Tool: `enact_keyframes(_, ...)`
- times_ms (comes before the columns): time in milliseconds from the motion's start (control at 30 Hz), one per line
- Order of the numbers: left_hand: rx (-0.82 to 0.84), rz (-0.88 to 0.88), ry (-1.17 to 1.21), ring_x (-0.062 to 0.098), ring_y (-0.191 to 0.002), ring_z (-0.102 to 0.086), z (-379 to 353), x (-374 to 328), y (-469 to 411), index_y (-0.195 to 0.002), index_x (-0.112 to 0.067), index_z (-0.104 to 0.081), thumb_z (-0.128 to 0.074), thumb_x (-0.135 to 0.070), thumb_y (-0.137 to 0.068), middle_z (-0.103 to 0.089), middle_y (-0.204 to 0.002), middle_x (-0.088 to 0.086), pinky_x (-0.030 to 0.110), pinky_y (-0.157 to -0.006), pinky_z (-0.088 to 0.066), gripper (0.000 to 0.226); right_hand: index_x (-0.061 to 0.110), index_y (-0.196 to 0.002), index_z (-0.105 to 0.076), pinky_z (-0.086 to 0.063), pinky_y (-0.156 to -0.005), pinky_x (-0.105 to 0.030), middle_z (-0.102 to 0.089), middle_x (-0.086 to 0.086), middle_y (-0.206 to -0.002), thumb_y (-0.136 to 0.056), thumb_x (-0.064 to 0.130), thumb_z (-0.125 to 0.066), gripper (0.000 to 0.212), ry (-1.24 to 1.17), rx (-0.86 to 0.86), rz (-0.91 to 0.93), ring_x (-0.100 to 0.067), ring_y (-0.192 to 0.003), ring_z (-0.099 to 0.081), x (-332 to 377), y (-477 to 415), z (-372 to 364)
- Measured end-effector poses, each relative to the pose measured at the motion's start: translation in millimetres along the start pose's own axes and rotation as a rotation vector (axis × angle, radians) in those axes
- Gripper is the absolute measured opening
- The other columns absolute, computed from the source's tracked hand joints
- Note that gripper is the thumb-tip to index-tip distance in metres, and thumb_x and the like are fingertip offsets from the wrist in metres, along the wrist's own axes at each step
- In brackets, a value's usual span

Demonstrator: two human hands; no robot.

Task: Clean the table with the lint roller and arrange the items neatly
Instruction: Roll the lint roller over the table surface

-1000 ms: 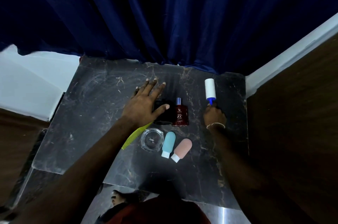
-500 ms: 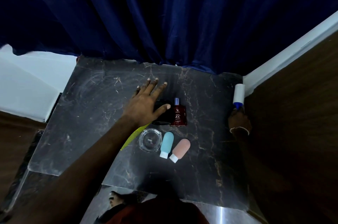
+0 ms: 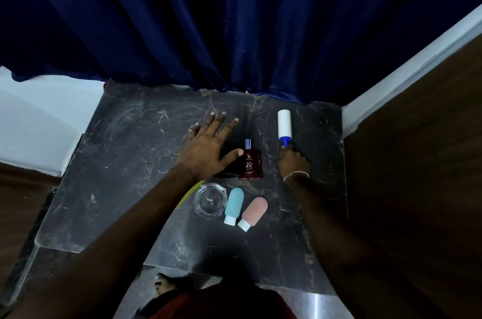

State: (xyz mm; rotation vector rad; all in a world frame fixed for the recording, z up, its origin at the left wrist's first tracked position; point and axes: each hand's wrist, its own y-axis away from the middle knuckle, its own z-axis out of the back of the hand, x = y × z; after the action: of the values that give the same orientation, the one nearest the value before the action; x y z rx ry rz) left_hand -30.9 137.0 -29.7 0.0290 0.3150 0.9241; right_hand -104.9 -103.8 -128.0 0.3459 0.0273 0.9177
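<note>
My right hand point(image 3: 294, 161) grips the blue handle of the lint roller point(image 3: 284, 124), whose white roll lies on the dark marble table point(image 3: 117, 162) at the back right. My left hand point(image 3: 208, 148) rests flat, fingers spread, on the table, partly covering a black object point(image 3: 228, 174). A dark red perfume bottle point(image 3: 249, 162) lies just right of its thumb. In front lie a clear glass ashtray point(image 3: 210, 200), a light blue tube point(image 3: 234, 205) and a pink tube point(image 3: 254, 213). A yellow-green comb point(image 3: 189, 195) shows from under my left forearm.
A dark blue curtain point(image 3: 234, 19) hangs along the table's back edge. A brown wooden panel point(image 3: 417, 149) with white trim borders the right side. A white surface point(image 3: 34, 123) lies left. My foot point(image 3: 167, 286) shows on the floor below the front edge.
My right hand has brought the lint roller back from the table's right edge toward the middle, close to the perfume bottle. My left hand has stayed in place.
</note>
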Motion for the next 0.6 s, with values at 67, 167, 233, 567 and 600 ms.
enact_keyframes(67, 0.006, -0.006, 0.013, 0.025, -0.162, -0.001, -1, -2, -1, -0.163, -0.037, -0.004, -0.03, -0.077, -0.094, -0.007, -0.174, 0.005, 0.055, -0.13, -0.013, 0.083, 0.006, -0.13, -0.046, -0.053, -0.087, -0.041, -0.07, -0.016, -0.117, -0.107, 0.035, -0.029, 0.04, 0.01, 0.004, 0.018, -0.036, -0.107, -0.069, 8, 2, -1)
enact_keyframes(167, 0.013, -0.013, 0.011, 0.026, -0.162, -0.003, -2, -4, -3, -0.163, -0.037, -0.003, -0.028, -0.077, -0.094, -0.008, -0.174, 0.005, 0.054, -0.13, -0.013, 0.084, 0.007, -0.133, -0.045, -0.053, -0.086, -0.042, -0.07, -0.016, -0.117, -0.107, 0.035, -0.029, 0.041, 0.032, 0.009, 0.048, -0.036, -0.107, -0.069, 16, 4, -3)
enact_keyframes(233, 0.021, -0.016, 0.005, 0.027, -0.162, -0.003, -4, -4, -3, -0.163, -0.037, -0.003, -0.029, -0.077, -0.094, -0.008, -0.174, 0.005, 0.056, -0.13, -0.014, 0.084, 0.008, -0.135, -0.045, -0.053, -0.087, -0.043, -0.07, -0.016, -0.117, -0.106, 0.035, -0.029, 0.042, 0.027, -0.002, 0.027, -0.036, -0.107, -0.068, 16, 5, -4)
enact_keyframes(567, 0.002, 0.002, 0.023, 0.027, -0.161, -0.006, -3, 3, 1, -0.162, -0.038, -0.008, -0.034, -0.075, -0.095, -0.013, -0.173, 0.005, 0.057, -0.129, -0.017, 0.081, 0.0, -0.127, -0.055, -0.051, -0.086, -0.044, -0.069, -0.022, -0.115, -0.107, 0.031, -0.032, 0.044, -0.131, -0.098, -0.239, -0.041, -0.106, -0.067, -42, -15, 1)
enact_keyframes(600, 0.001, 0.005, 0.026, 0.027, -0.161, -0.006, -2, 3, 1, -0.162, -0.038, -0.008, -0.034, -0.075, -0.095, -0.013, -0.173, 0.005, 0.057, -0.129, -0.017, 0.081, 0.0, -0.128, -0.055, -0.052, -0.086, -0.044, -0.068, -0.023, -0.115, -0.107, 0.032, -0.032, 0.045, -0.139, -0.116, -0.264, -0.041, -0.106, -0.066, -52, -16, 2)
